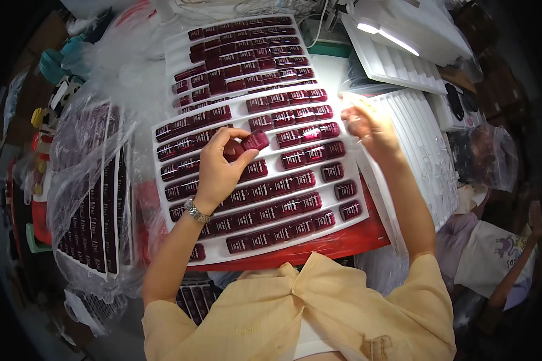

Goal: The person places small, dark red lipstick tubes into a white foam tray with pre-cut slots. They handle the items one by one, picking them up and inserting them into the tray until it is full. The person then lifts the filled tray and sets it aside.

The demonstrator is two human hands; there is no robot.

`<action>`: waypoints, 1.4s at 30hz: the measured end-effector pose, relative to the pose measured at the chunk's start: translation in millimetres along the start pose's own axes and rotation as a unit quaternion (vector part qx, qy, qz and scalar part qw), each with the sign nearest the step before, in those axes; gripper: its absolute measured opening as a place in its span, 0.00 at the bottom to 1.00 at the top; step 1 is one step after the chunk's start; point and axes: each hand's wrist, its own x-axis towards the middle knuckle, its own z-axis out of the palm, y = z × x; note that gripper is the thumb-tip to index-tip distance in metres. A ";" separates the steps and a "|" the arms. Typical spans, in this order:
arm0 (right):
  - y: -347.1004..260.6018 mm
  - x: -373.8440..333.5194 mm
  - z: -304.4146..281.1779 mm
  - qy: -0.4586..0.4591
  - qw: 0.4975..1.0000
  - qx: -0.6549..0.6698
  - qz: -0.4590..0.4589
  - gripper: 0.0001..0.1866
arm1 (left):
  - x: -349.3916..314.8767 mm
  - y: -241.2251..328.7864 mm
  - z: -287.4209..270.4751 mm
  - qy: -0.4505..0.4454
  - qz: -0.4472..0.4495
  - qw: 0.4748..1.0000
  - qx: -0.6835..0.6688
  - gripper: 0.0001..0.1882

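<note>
My left hand is closed around a small dark-red glossy block-shaped piece with pale print, held between thumb and fingers. Another dark-red surface shows in the palm, partly hidden by the fingers. Beneath this hand lies a white ribbed tray with rows of similar dark-red pieces and some gaps between them. Past the tray's right edge, my right hand is raised with its fingers curled together in bright glare. Something small and clear seems to be at its fingertips, but I cannot make it out.
Farther back, another white tray carries more dark-red pieces. On the left stands a plastic-wrapped stack of filled trays. White ribbed trays lie at the right, below a bright lamp. Red material shows along the near edge. Another person's arm is at far right.
</note>
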 end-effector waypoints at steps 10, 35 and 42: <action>4.1 -22.2 121.5 -0.152 0.926 -0.338 -0.077 0.15 | -11.8 -2.3 12.1 0.029 -0.025 0.967 -0.252 0.16; 19.4 -55.1 131.5 -0.032 0.913 -0.338 -0.227 0.20 | -37.4 35.7 28.8 0.060 0.024 0.972 -0.227 0.15; 30.2 -70.0 79.9 -0.132 0.733 -0.631 -0.218 0.21 | -31.2 17.4 -1.6 0.029 0.135 0.969 0.204 0.16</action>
